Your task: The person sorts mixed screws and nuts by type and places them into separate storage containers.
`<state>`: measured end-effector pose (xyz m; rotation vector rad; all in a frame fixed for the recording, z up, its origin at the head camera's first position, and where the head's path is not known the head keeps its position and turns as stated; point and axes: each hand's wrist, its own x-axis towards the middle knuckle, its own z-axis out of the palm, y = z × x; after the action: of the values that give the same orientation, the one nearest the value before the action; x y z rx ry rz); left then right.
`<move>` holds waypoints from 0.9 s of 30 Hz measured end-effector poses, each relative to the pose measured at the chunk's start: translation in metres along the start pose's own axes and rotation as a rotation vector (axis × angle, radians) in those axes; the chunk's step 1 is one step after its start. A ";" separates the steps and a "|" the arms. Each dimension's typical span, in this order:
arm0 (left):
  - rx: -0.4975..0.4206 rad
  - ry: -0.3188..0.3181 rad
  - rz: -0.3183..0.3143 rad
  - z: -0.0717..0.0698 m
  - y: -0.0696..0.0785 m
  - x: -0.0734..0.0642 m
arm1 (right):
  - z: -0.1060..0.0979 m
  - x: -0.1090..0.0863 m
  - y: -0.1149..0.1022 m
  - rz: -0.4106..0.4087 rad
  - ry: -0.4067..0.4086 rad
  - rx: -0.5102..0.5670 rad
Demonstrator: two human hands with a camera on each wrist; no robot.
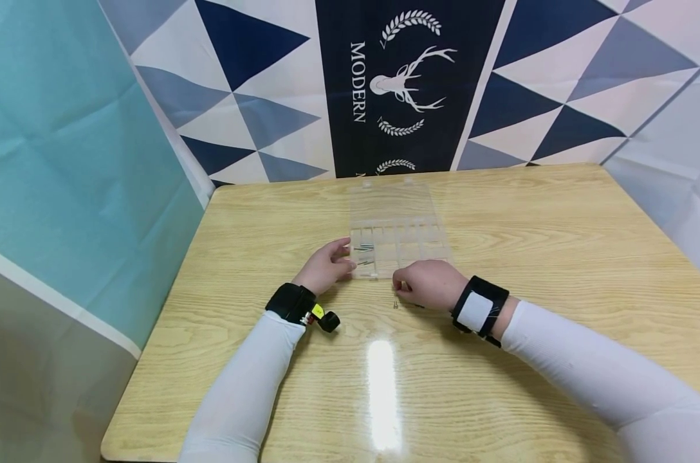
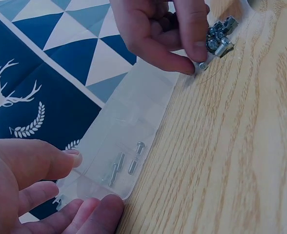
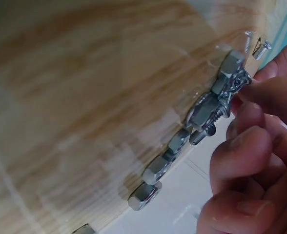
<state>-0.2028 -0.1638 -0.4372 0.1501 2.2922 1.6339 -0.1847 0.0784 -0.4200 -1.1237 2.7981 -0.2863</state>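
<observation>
One wood-grain table (image 1: 257,218), one open compartment box (image 1: 408,249), two hands at work.
The clear plastic box lies toward the table's 12 o'clock edge, its lid (image 1: 392,202) folded open toward 12. The right hand (image 1: 433,285) is at the box's 5 o'clock edge, finger gap narrow; the left hand (image 1: 323,265) is at 9 o'clock, thumb and fingers parted at the box wall. Hex nuts (image 3: 203,112) lie clustered with threaded fasteners beside the right fingertips. Metal screws (image 2: 140,147) occupy the 9 o'clock compartments. The right thumb and finger pinch a small screw (image 2: 202,66).
</observation>
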 end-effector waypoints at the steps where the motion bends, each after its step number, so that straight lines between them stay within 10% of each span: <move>1: 0.000 0.000 0.000 0.000 0.000 0.000 | 0.000 0.000 0.000 -0.005 -0.002 -0.002; 27: 0.030 -0.001 0.000 -0.002 0.002 -0.001 | -0.014 0.015 -0.007 -0.025 0.058 -0.024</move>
<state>-0.2029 -0.1651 -0.4346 0.1581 2.3172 1.5993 -0.1933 0.0652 -0.4054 -1.1753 2.8462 -0.2934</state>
